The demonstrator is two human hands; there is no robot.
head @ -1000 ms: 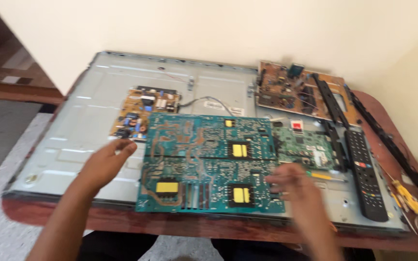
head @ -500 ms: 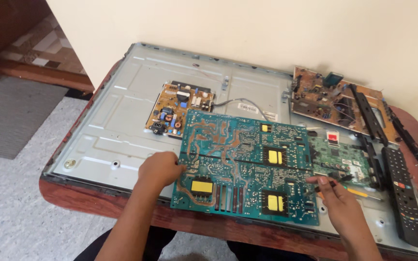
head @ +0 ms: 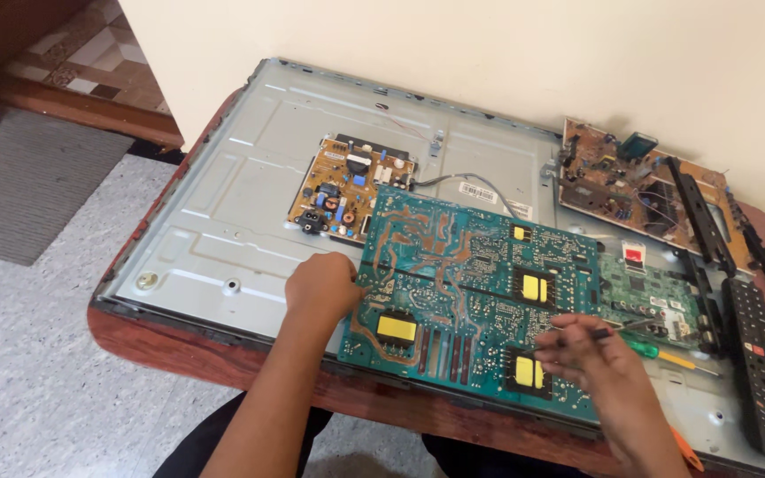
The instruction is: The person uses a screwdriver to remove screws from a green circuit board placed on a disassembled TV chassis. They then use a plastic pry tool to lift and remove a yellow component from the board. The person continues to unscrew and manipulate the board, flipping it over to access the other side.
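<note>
holding the left edge of the big teal circuit board point(head: 471, 301), the left hand point(head: 320, 288) is curled with fingers tucked at the board's rim; a closed grip on the edge, though the fingertips themselves are hidden under it. the right hand point(head: 591, 354) pinches a thin dark probe-like tool point(head: 577, 336), its tip resting over the board's lower right, near a yellow-topped component point(head: 524, 372).

change since a second ago: the left hand has come in from the bare metal panel to the board's edge, and the right hand, earlier flat and blurred, now carries the tool. the board lies in much the same place, copper side up on the grey metal back panel point(head: 223, 230). reads as work settling onto the board itself, steadied on one side.

about it: a smaller tan power board point(head: 347, 186) mounted on the panel just behind, a green board point(head: 657, 296) beside the teal one, a brown board point(head: 630, 177) against the wall, a black remote point(head: 759, 372) at far right, a green-handled screwdriver point(head: 657, 351) lying near the right hand.

hard to make out: what the tool is exactly, and whether its tip touches the board. the lower right corner of the teal board is covered by the wrist; the panel's right end is cut off.
</note>
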